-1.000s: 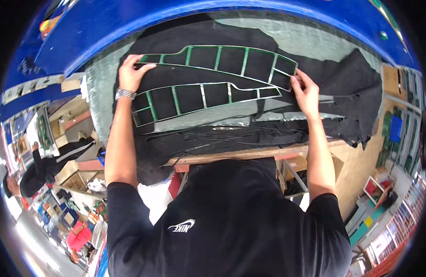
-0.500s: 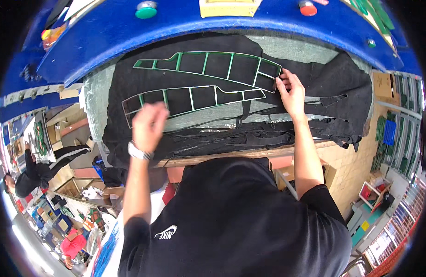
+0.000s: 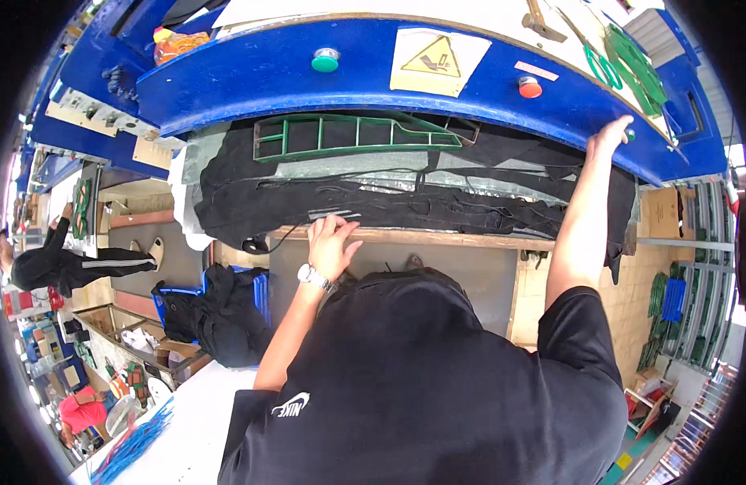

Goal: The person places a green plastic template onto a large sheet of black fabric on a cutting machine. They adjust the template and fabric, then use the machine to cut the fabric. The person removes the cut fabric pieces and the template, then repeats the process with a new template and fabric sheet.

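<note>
My left hand rests at the near edge of the black sheet material, fingers apart and holding nothing. At the right end of the blue press beam, my right hand closes on the beam's edge beside a small green button. Green metal cutting dies, divided into cells by crossbars, lie on the far part of the material. The beam overhangs them, so the far die is largely hidden.
A green button, a yellow warning sign and a red button sit on the beam. Above lie a hammer and green-handled scissors. Black material fills a blue crate. A co-worker stands at far left.
My right hand has left the far die for the beam's right end. My left hand has drawn back to the material's near edge. The view shifted; the beam now covers more of the dies.
</note>
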A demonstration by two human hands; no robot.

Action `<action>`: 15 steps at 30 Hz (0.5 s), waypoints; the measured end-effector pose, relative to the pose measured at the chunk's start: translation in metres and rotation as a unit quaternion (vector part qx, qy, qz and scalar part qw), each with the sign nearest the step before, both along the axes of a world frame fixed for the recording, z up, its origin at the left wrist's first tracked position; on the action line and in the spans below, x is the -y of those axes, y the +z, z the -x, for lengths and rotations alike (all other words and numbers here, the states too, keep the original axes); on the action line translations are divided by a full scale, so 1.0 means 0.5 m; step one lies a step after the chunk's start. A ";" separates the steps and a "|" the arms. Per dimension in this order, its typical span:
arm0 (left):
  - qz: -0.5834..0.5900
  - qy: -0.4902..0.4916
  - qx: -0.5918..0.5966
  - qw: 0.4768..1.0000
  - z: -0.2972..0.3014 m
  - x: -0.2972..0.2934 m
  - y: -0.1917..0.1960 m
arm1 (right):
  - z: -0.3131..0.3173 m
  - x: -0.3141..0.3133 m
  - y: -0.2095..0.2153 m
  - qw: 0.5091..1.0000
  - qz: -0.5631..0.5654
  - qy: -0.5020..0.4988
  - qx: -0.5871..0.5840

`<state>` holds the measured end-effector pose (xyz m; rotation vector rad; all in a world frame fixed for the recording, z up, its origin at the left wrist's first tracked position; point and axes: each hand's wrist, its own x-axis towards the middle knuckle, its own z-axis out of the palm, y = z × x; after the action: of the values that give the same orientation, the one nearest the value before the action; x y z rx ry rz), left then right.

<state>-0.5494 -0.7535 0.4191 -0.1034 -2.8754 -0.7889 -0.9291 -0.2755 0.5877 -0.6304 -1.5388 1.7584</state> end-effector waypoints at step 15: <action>0.025 0.019 -0.013 0.999 0.050 0.049 -0.003 | -0.316 -0.104 0.015 0.981 -0.064 0.151 0.105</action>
<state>-0.5743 -0.7780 0.4174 -0.0656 -2.8648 -0.7029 -0.7711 -0.2234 0.5952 -0.5543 -1.9625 1.8372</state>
